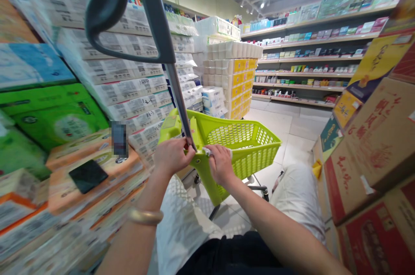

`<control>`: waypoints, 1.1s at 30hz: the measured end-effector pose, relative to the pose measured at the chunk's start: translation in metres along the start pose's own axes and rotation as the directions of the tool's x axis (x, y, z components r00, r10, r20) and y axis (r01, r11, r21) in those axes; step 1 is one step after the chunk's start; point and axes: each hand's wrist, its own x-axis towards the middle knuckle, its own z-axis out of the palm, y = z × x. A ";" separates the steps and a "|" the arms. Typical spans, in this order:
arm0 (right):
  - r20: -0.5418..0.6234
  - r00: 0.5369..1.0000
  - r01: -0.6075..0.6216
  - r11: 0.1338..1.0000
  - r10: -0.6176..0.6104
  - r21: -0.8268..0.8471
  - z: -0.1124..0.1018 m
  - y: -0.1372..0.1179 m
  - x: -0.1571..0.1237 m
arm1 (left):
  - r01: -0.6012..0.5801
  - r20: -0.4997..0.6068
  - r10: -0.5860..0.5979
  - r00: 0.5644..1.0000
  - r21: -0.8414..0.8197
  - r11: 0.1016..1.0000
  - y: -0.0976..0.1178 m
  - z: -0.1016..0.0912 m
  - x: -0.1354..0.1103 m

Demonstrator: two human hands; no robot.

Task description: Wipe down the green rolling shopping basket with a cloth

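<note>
A lime-green shopping basket cart (253, 158) stands before my knees, its side walls full of holes. From its near end a metal pole (178, 97) rises to a dark grey loop handle (164, 28). My left hand (171, 156) is closed around the foot of the pole, where it meets the green frame. Just right of it, my right hand (221, 164) presses down on the cart's near rim. A bit of white wipe or tissue (208, 151) shows under its bent fingers; most of it is hidden.
Stacked tissue packs (136, 80) rise on the left. A dark phone-like slab (88, 176) lies on orange packs (129, 164). Cardboard boxes (379, 136) crowd the right side. Product shelves (308, 41) line the back, beyond a tiled floor (275, 117).
</note>
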 end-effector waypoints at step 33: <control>-0.044 0.999 -0.020 0.998 0.017 -0.068 -0.001 0.017 -0.004 | -0.004 0.000 0.004 1.000 -0.009 1.000 0.001 0.000 0.000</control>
